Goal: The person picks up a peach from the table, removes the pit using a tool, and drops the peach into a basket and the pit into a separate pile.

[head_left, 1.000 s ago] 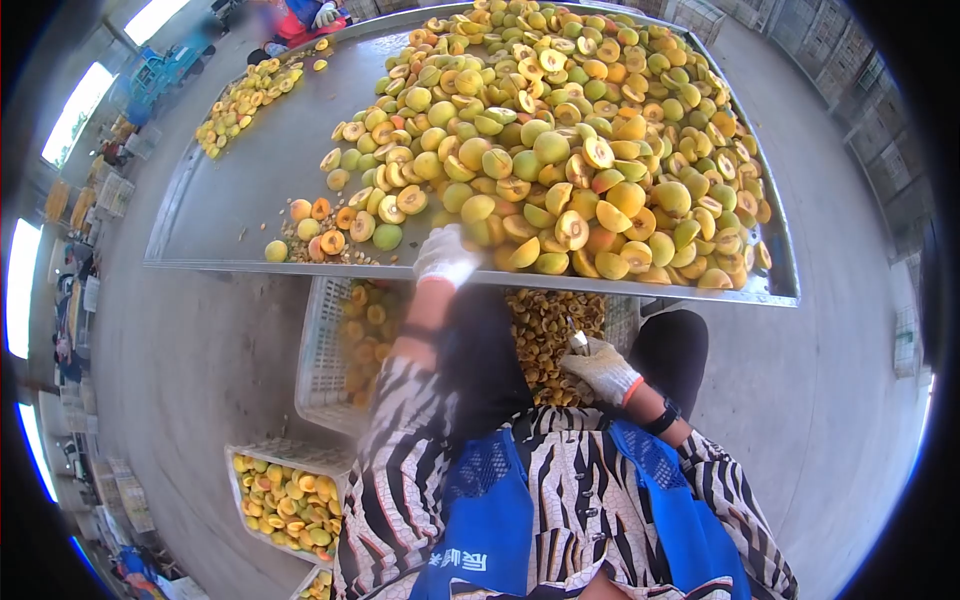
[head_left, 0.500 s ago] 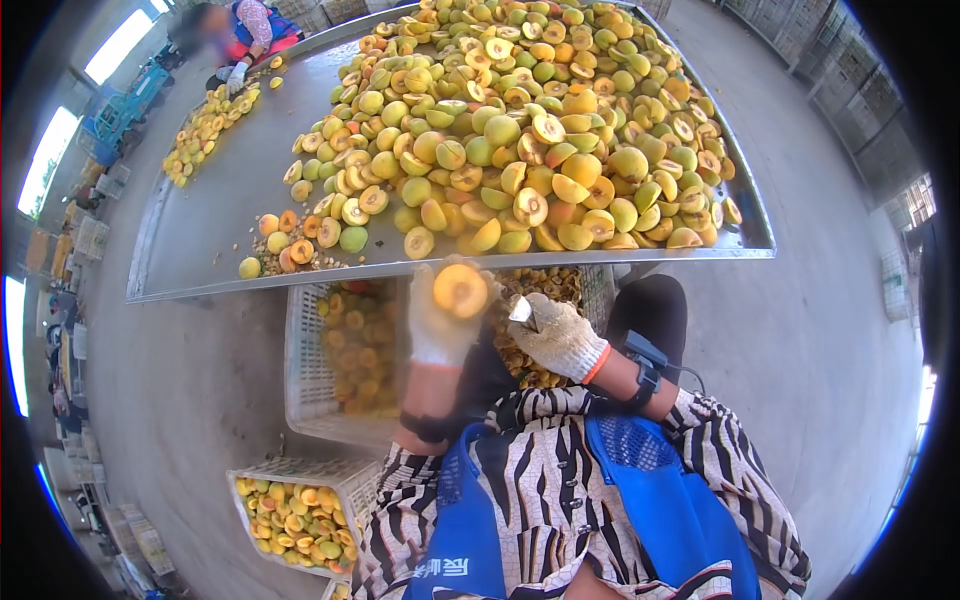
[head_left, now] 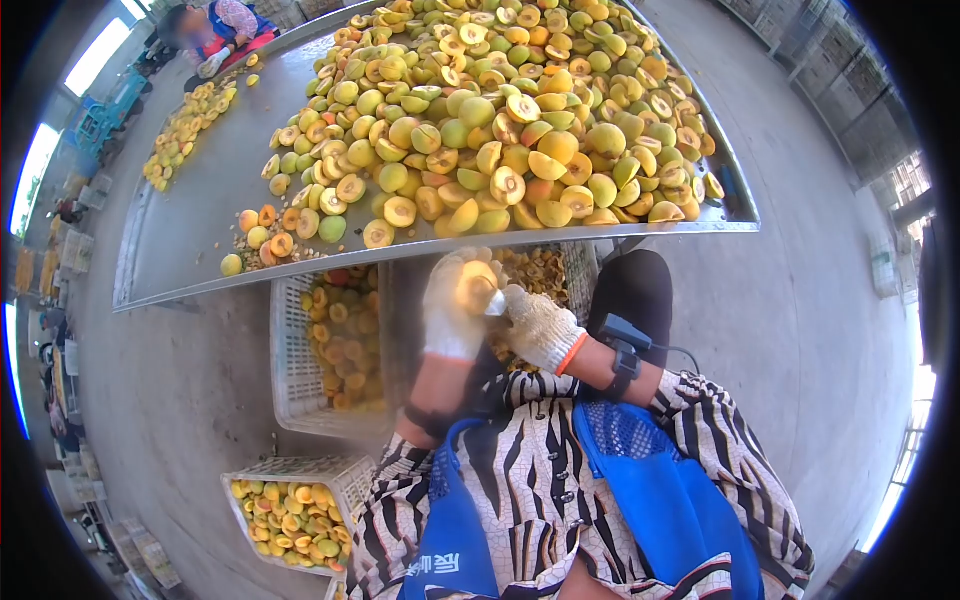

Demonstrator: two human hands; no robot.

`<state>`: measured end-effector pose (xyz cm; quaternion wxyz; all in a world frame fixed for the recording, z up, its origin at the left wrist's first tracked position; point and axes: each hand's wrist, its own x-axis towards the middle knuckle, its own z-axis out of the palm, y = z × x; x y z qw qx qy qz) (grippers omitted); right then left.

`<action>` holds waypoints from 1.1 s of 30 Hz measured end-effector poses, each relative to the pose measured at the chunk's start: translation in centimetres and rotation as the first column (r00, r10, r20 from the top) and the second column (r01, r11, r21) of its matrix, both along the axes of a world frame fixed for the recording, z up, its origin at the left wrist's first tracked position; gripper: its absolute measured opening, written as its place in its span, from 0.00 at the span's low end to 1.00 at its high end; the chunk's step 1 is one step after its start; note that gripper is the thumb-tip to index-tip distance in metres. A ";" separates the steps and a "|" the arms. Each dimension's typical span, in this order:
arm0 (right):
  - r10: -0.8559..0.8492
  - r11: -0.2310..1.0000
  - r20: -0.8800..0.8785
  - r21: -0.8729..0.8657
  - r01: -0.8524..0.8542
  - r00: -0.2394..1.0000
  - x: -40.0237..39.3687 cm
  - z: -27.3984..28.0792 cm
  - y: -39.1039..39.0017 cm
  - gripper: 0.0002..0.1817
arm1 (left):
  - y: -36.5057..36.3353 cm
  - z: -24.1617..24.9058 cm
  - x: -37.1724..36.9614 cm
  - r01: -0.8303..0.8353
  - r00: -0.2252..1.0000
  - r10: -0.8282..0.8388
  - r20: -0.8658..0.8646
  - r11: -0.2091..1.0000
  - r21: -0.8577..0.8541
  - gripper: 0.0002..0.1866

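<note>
In the head view, my gloved left hand (head_left: 452, 325) holds a yellow-orange peach half (head_left: 472, 287), cut face up. My gloved right hand (head_left: 540, 328) is closed around a small metal pitting tool (head_left: 496, 303), its bright tip at the right side of the cut face. The handle is hidden in the glove. Both hands are just below the near edge of the metal table (head_left: 400, 254). Under them stands a container of brown pits (head_left: 535, 272), partly covered by my hands.
Halved peaches (head_left: 500, 130) are heaped on the table, with a few halves and loose pits at its near left. A crate (head_left: 290, 350) of halves stands left of my legs, another crate (head_left: 350, 485) lower down. A co-worker (head_left: 225, 35) works at the far left corner.
My hands have come together; the tool's tip has moved left to the peach half. The view has shifted slightly. The co-worker's gloved hand has moved back from the fruit.
</note>
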<state>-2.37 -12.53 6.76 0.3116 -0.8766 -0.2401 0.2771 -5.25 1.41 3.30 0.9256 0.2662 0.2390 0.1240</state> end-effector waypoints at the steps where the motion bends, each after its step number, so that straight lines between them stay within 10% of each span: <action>1: 0.001 1.000 -0.004 0.018 -0.001 1.000 -0.1 -0.2 -0.1 0.16 | -0.2 -0.1 0.0 -0.005 1.000 0.006 -0.020 0.999 0.044 0.11; 6: 0.016 0.999 -0.034 0.044 -0.014 0.999 -0.3 -2.0 -0.7 0.16 | -1.3 -1.5 0.0 -0.020 1.000 0.008 0.028 0.881 0.473 0.10; 9: 0.064 0.994 -0.027 0.086 -0.061 0.998 -0.3 -2.1 -0.9 0.15 | -1.8 -0.9 0.3 -0.048 0.996 0.067 -0.064 0.964 0.260 0.11; 13: 0.162 0.952 -0.077 0.275 -0.135 0.984 0.0 -2.8 -1.1 0.14 | -1.1 -2.0 0.2 0.017 1.000 -0.026 0.012 0.892 0.451 0.13; 18: 0.141 0.972 -0.575 0.233 -0.004 0.806 1.0 -0.9 -1.9 0.12 | -0.6 -1.7 0.5 0.113 0.991 -0.129 0.023 0.929 0.352 0.14; 22: 0.141 0.984 -0.399 0.159 -0.083 0.906 0.7 -1.1 -1.2 0.12 | 0.3 -4.6 1.1 0.163 0.958 -0.280 0.056 0.697 0.698 0.20; 25: 0.160 0.978 -0.708 0.210 -0.012 0.688 1.4 -2.0 -2.3 0.15 | 0.4 -3.3 0.6 0.336 0.917 -0.399 -0.014 0.751 0.568 0.21; 27: 0.254 0.930 -0.962 0.272 0.248 0.104 2.0 -5.3 -3.2 0.19 | 0.6 -3.7 0.7 0.275 0.898 -0.437 0.043 0.636 0.721 0.19; 30: 0.347 0.887 -0.919 0.256 0.385 -0.188 2.5 -7.4 -4.4 0.22 | 0.1 -4.6 1.0 0.246 0.910 -0.409 0.059 0.651 0.718 0.17; 33: 0.334 0.849 -0.941 0.279 0.448 -0.048 2.1 -9.5 -5.1 0.18 | -0.1 -4.9 1.2 0.297 0.900 -0.434 0.035 0.671 0.679 0.14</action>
